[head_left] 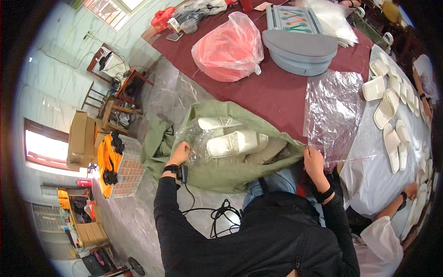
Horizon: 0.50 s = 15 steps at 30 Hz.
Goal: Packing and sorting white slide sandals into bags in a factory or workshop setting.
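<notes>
A green woven sack [221,175] lies in front of me with its mouth spread wide. My left hand [180,153] grips the sack's left rim, fingers closed on it. At the right end of the mouth, my right hand [314,162] pinches the other edge. Inside, white slippers [237,143] in clear plastic wrapping lie stacked; how many sit deeper is hidden. Both wrists carry dark bands, and a black cable [221,213] hangs from a small black device [183,174] at my left wrist.
Beyond the sack, a dark red cloth [281,97] covers a table holding a red plastic bag [228,48], a grey case [300,53] and clear plastic sheeting [333,111]. Rows of white slippers [386,108] lie at right, near a co-worker's hand [410,190]. A crate [127,171] stands left.
</notes>
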Tool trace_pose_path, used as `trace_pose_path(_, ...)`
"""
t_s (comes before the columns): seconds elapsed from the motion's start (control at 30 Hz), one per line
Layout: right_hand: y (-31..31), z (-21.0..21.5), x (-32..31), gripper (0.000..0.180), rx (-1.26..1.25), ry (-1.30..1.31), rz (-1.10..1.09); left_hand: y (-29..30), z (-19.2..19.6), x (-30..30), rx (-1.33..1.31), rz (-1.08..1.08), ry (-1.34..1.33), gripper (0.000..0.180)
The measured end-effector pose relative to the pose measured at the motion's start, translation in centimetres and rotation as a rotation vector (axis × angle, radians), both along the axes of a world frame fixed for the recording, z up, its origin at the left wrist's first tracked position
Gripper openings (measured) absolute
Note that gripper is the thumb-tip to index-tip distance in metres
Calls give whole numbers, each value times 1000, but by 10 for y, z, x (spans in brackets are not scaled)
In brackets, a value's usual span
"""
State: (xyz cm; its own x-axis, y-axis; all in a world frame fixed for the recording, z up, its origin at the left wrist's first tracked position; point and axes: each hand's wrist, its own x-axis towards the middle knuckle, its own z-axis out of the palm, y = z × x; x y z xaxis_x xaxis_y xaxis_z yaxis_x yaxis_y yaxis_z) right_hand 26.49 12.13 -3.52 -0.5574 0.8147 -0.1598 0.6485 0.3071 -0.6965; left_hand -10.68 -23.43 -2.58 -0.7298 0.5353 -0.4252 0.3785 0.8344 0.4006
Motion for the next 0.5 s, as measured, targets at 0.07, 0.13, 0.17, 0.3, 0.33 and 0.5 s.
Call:
trace_pose_path(0.07, 4, -2, 4, 29, 25, -18, -25, 15, -12, -7, -88, -116, 106, 22)
trace_pose_path(0.13, -4, 3, -2, 29, -14, 3, -9, -15, -35, -25, -189, -152, 366, 24)
trace_pose_path(0.17, -8, 5, -6, 29, -23, 11, -2, -31, -50, -34, -282, -199, 617, 27)
trace_pose_path(0.3, -1, -1, 6, 28, 0, 4, -46, 10, -64, -34, -619, -109, 640, 44)
trace_pose_path(0.33, 2, -2, 9, 28, 18, 5, -48, 16, -82, -39, -575, -97, 688, 46)
trace_pose_path(0.5, -4, 4, 0, 28, 2, 1, -18, -20, -106, -63, -501, -66, 835, 39)
